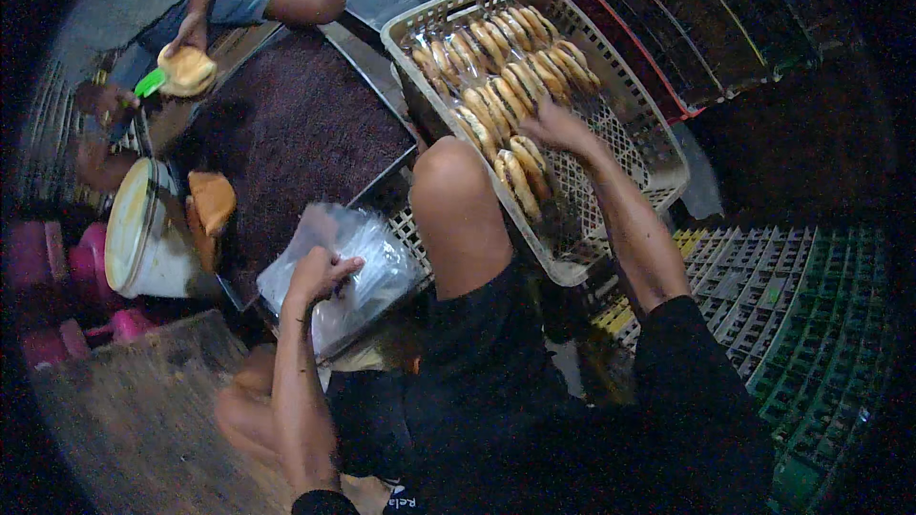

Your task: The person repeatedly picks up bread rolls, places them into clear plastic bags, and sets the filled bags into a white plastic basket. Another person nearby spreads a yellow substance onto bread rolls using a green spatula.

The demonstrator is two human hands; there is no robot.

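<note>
My left hand (pixel 323 276) rests on a stack of clear plastic bags (pixel 376 257), thumb stretched out and fingers partly hidden beneath the palm. Whether it pinches a bag is unclear. Inside a pale plastic crate (pixel 647 136), my right hand (pixel 562 127) touches a row of filled buns (pixel 512 96) wrapped in clear plastic. Its fingertips are blurred, so a grip on a bun cannot be made out. Rows of these buns stand on edge, dark filling showing between the halves. Two or so more buns (pixel 522 175) sit near the crate's close side.
Left of my knee lies a wide tray of dark brown granular stuff (pixel 300 107). Beside it stand a white bucket (pixel 168 243) and loose bread (pixel 211 200). Across from me, another person's hand (pixel 189 34) holds a bun (pixel 187 71) near a green spatula (pixel 149 84). Crates (pixel 758 293) stand right.
</note>
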